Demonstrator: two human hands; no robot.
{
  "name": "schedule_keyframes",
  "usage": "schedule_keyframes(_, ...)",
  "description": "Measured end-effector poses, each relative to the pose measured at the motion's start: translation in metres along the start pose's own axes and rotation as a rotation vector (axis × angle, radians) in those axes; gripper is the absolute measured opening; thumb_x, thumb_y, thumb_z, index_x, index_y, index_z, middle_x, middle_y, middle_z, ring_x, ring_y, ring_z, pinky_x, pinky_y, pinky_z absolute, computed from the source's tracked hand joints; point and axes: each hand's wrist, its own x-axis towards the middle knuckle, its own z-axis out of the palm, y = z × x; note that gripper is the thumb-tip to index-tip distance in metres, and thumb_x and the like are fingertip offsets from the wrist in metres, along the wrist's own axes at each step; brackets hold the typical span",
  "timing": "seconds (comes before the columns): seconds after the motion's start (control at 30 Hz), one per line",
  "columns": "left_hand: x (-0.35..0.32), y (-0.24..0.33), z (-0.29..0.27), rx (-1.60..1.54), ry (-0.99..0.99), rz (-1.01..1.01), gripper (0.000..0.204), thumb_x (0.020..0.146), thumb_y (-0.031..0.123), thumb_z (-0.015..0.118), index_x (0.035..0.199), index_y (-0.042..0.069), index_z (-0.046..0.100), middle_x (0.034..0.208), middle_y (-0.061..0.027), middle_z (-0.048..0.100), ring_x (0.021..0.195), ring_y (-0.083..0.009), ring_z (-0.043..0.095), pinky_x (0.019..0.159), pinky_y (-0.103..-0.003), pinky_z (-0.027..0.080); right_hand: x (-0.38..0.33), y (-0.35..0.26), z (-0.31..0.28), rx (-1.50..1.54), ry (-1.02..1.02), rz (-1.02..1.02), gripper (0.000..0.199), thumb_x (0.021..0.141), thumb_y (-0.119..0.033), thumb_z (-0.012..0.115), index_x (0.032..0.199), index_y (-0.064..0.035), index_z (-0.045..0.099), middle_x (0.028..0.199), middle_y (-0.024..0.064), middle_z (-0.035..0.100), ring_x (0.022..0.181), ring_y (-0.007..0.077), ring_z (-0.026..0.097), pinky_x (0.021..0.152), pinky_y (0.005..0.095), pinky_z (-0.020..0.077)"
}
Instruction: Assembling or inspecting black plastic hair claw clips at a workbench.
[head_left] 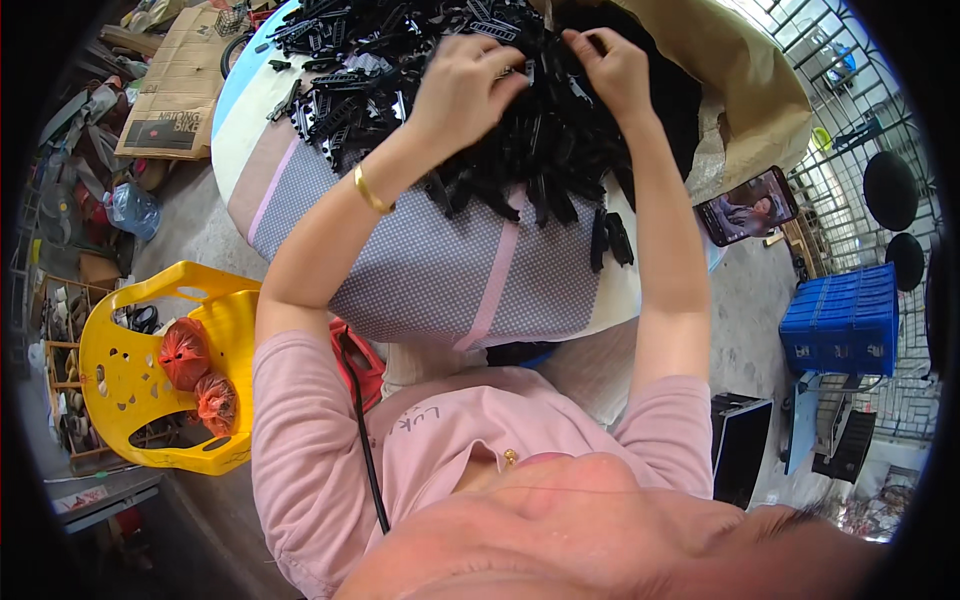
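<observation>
A large heap of long, slotted black plastic pieces, some with silvery strips, covers the far part of the table. My left hand is over the heap, slightly blurred, its fingers curled in towards the thumb; whatever they grip is too small to make out. To its right, my right hand has thumb and forefinger pinched together at the heap's right side, on something I cannot make out. A few black pieces lie apart near the table's front right edge.
A patterned cloth with pink stripes covers the table. A phone with a lit screen sits at its right edge, below a brown sack. Left stands a yellow chair with red bags; right, blue crates.
</observation>
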Motion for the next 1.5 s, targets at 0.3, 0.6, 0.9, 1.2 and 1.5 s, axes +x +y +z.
schedule_keyframes(0.3,-0.060,0.114,0.005,-0.477,-0.544,0.547,0.041,0.073,0.023,0.069,0.110,0.006,0.059,0.122,-0.0106,0.051,0.098,-0.0244,0.054,0.083,-0.033,0.046,-0.085,-0.080,-0.118,-0.343,-0.330,0.122,0.015,0.081,-0.016,0.068,0.088,-0.0045,0.061,0.074,0.0149,0.063,0.065,0.0272,0.062,0.058,0.0337,0.0472)
schedule_keyframes(0.6,-0.067,0.095,0.013,-0.607,-0.710,0.295,0.033,0.074,0.021,0.070,0.094,-0.003,0.059,0.108,-0.0146,0.052,0.086,-0.0276,0.054,0.081,-0.036,0.046,-0.176,-0.091,-0.125,0.036,-0.590,0.372,0.038,0.074,-0.002,0.064,0.111,-0.0031,0.057,0.093,0.0140,0.061,0.065,0.0265,0.059,0.061,0.0334,0.0477)
schedule_keyframes(0.9,-0.050,0.081,0.000,-0.621,-0.578,-0.358,0.034,0.076,0.001,0.064,0.108,-0.001,0.054,0.095,-0.0150,0.054,0.083,-0.0306,0.059,0.076,-0.037,0.049,-0.131,-0.060,-0.094,-0.109,-0.407,0.101,0.033,0.074,-0.005,0.067,0.107,-0.0027,0.062,0.093,0.0112,0.062,0.081,0.0255,0.059,0.070,0.0327,0.0479)
schedule_keyframes(1.2,-0.034,0.044,-0.015,-1.021,-0.647,-0.948,0.037,0.085,0.001,0.056,0.121,-0.008,0.050,0.101,-0.0127,0.064,0.083,-0.0174,0.067,0.074,-0.026,0.055,-0.088,-0.073,-0.060,0.245,-0.352,0.017,0.037,0.077,0.000,0.067,0.113,-0.0007,0.060,0.104,0.0119,0.058,0.090,0.0230,0.060,0.078,0.0284,0.0478)
schedule_keyframes(1.5,-0.033,0.040,-0.019,-1.435,-0.552,-1.096,0.042,0.088,0.001,0.050,0.129,-0.006,0.042,0.109,-0.0163,0.060,0.091,-0.0216,0.064,0.080,-0.029,0.053,-0.089,-0.061,-0.047,0.773,-0.232,0.462,0.032,0.086,-0.005,0.063,0.118,-0.0034,0.059,0.100,-0.0014,0.059,0.084,0.0060,0.054,0.075,0.0191,0.0434)
